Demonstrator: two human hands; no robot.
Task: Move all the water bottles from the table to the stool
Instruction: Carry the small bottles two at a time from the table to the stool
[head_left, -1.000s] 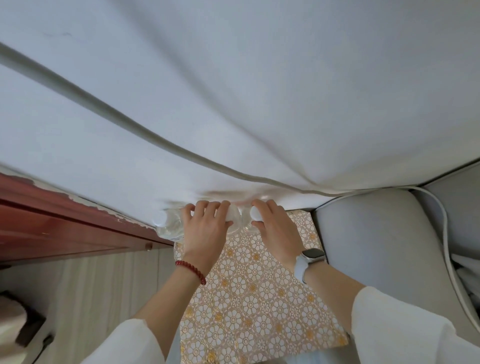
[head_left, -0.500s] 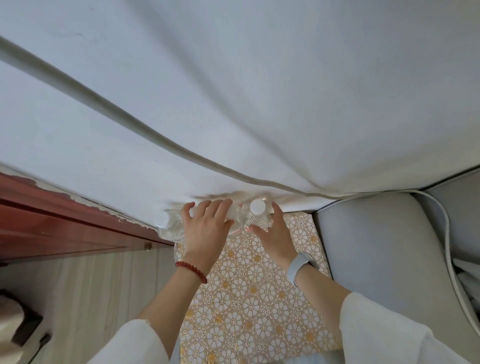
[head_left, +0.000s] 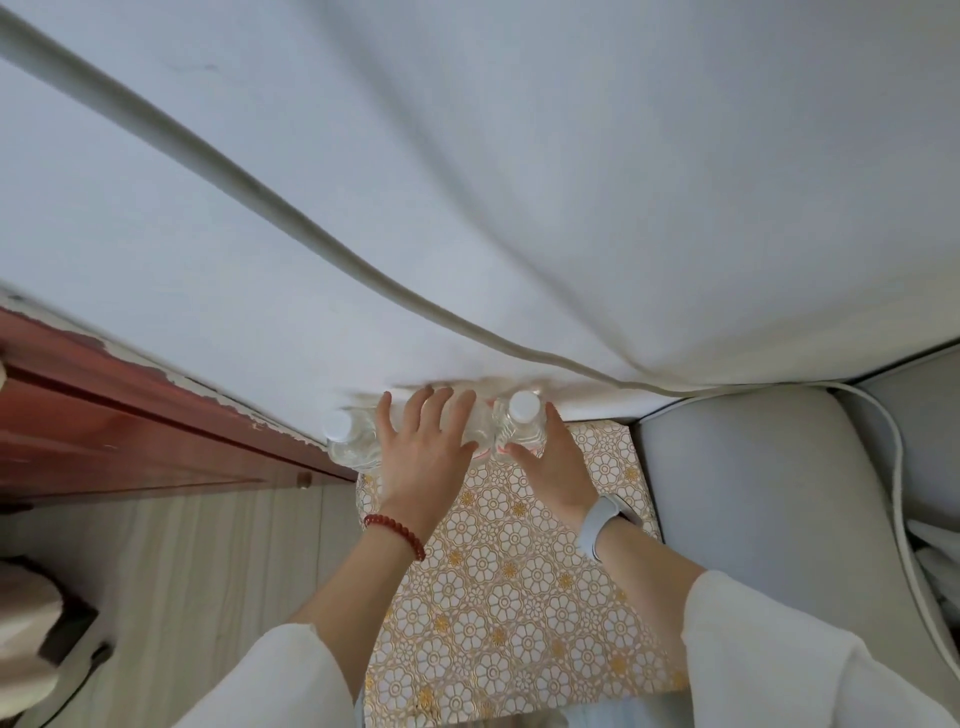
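Observation:
Three clear water bottles with white caps stand in a row at the far edge of the floral-patterned stool (head_left: 519, 597), against the white wall. The left bottle (head_left: 347, 439) stands free. My left hand (head_left: 426, 452) lies over the top of the middle bottle (head_left: 480, 436), fingers spread across it and hiding its cap. My right hand (head_left: 553, 462) cups the side of the right bottle (head_left: 522, 421), thumb in front and fingers behind, leaving its cap showing.
A grey cushioned seat (head_left: 753, 493) adjoins the stool on the right, with a white cable (head_left: 893, 467) running over it. Red-brown wooden furniture (head_left: 130, 415) stands at the left above a pale wood floor (head_left: 182, 571). A dark object (head_left: 62, 623) sits at the lower left.
My right hand slid off the right bottle's cap down to its side, uncovering the cap. My left hand stayed over the middle bottle.

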